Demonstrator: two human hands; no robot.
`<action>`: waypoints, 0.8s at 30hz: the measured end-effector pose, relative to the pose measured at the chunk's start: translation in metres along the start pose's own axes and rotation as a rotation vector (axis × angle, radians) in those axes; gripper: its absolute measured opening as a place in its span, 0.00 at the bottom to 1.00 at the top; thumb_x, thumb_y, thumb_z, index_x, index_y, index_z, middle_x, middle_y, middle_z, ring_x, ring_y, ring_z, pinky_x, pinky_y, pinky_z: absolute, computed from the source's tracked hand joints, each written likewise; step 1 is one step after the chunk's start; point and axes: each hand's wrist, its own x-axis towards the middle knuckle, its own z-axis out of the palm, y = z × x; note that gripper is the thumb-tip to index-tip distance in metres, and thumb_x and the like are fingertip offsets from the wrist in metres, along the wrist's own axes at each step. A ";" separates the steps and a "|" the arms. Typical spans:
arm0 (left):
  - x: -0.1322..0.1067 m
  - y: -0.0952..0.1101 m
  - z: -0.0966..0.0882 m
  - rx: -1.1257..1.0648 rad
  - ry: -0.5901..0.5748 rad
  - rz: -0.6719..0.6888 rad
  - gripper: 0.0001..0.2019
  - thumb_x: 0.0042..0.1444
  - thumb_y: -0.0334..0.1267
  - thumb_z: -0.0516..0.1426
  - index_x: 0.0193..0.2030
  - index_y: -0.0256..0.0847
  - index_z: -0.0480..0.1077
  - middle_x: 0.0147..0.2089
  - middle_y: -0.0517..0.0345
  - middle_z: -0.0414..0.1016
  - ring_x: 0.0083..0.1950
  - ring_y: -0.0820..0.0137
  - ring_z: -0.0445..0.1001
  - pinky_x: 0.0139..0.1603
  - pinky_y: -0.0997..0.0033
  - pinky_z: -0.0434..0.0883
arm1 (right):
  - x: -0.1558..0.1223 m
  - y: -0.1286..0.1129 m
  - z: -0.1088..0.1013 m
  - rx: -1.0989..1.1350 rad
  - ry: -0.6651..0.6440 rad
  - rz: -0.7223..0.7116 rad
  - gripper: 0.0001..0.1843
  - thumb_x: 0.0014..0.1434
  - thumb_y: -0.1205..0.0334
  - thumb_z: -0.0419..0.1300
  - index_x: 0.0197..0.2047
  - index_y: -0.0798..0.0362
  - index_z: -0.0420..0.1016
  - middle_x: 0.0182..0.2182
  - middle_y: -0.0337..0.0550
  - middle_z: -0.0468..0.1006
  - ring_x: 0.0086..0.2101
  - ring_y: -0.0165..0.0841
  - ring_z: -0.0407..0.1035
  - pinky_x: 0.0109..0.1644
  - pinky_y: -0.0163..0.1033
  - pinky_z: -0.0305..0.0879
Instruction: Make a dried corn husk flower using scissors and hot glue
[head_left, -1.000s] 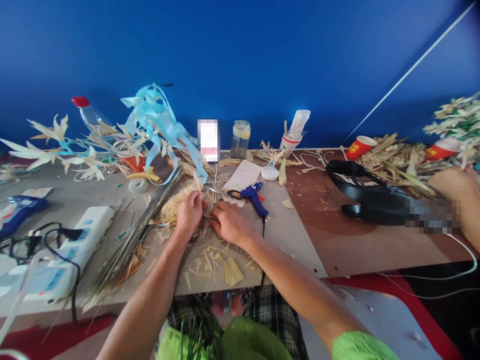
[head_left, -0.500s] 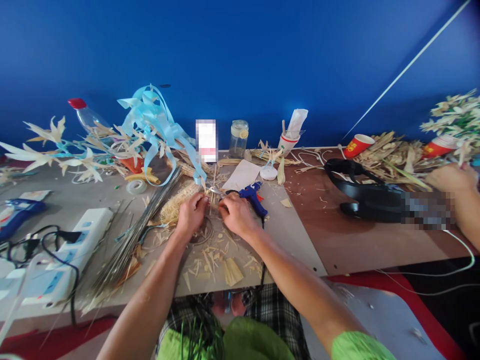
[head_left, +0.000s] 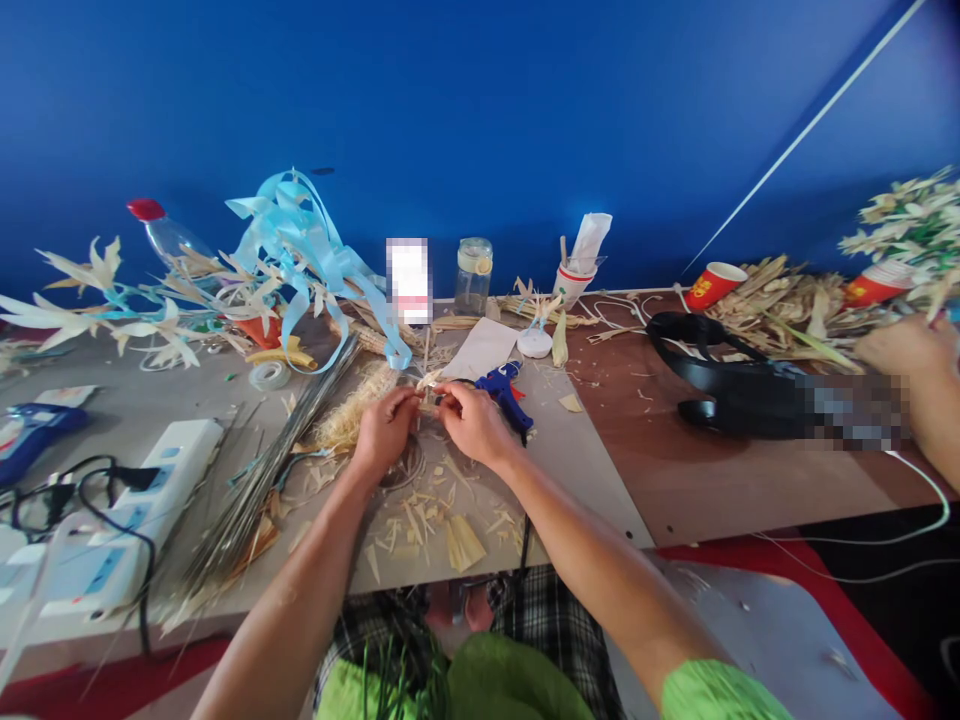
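My left hand (head_left: 384, 430) and my right hand (head_left: 471, 421) meet over the middle of the table (head_left: 600, 450), fingers pinched together on a small pale husk piece (head_left: 429, 385) held between them. A bundle of thin wires (head_left: 259, 480) lies just left of my left hand. A blue glue gun (head_left: 504, 390) rests on the table just behind my right hand. Cut husk scraps (head_left: 431, 525) lie scattered below both hands.
A white power strip (head_left: 112, 520) with black cords sits at the left. Light blue ribbon (head_left: 300, 250), husk flowers (head_left: 90, 300), a tape roll (head_left: 269, 375), a glass jar (head_left: 475, 275) and cups (head_left: 711, 285) stand behind. Another person's hand (head_left: 911, 350) is at the far right by a black strap (head_left: 735, 385).
Both my hands lifted off the table and moved slightly away from me, coming closer together around the husk piece. The other person's hand at the right shifted a little.
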 end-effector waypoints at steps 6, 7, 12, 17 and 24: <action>0.002 0.004 -0.001 -0.183 0.163 -0.070 0.10 0.53 0.41 0.55 0.36 0.37 0.73 0.24 0.62 0.69 0.22 0.75 0.65 0.24 0.76 0.63 | 0.006 0.002 -0.013 0.324 0.124 0.169 0.16 0.59 0.53 0.52 0.36 0.55 0.73 0.20 0.36 0.68 0.22 0.28 0.61 0.28 0.33 0.56; 0.002 0.006 -0.002 -0.195 0.182 -0.067 0.10 0.53 0.41 0.55 0.35 0.38 0.73 0.24 0.62 0.70 0.22 0.75 0.66 0.24 0.76 0.63 | 0.006 0.001 -0.013 0.364 0.110 0.184 0.18 0.59 0.50 0.51 0.34 0.55 0.73 0.19 0.36 0.66 0.22 0.28 0.60 0.27 0.33 0.55; -0.001 0.015 -0.002 -0.260 0.229 -0.044 0.10 0.52 0.42 0.57 0.34 0.37 0.72 0.25 0.61 0.72 0.23 0.75 0.69 0.27 0.75 0.66 | 0.004 -0.007 -0.004 0.465 -0.067 0.212 0.19 0.53 0.46 0.57 0.29 0.55 0.73 0.20 0.35 0.64 0.23 0.27 0.57 0.28 0.33 0.53; -0.005 0.019 0.003 -0.303 0.157 -0.031 0.11 0.51 0.43 0.58 0.35 0.37 0.72 0.25 0.60 0.73 0.24 0.74 0.69 0.28 0.74 0.67 | 0.002 -0.006 0.005 0.621 0.041 0.277 0.14 0.50 0.50 0.59 0.28 0.54 0.72 0.21 0.36 0.68 0.26 0.28 0.60 0.32 0.34 0.56; -0.007 0.016 0.007 -0.301 0.044 -0.071 0.12 0.51 0.43 0.58 0.36 0.36 0.73 0.27 0.59 0.75 0.24 0.74 0.70 0.29 0.73 0.68 | 0.005 -0.004 0.000 0.721 0.168 0.281 0.09 0.47 0.56 0.60 0.27 0.54 0.71 0.22 0.35 0.70 0.26 0.27 0.61 0.33 0.33 0.59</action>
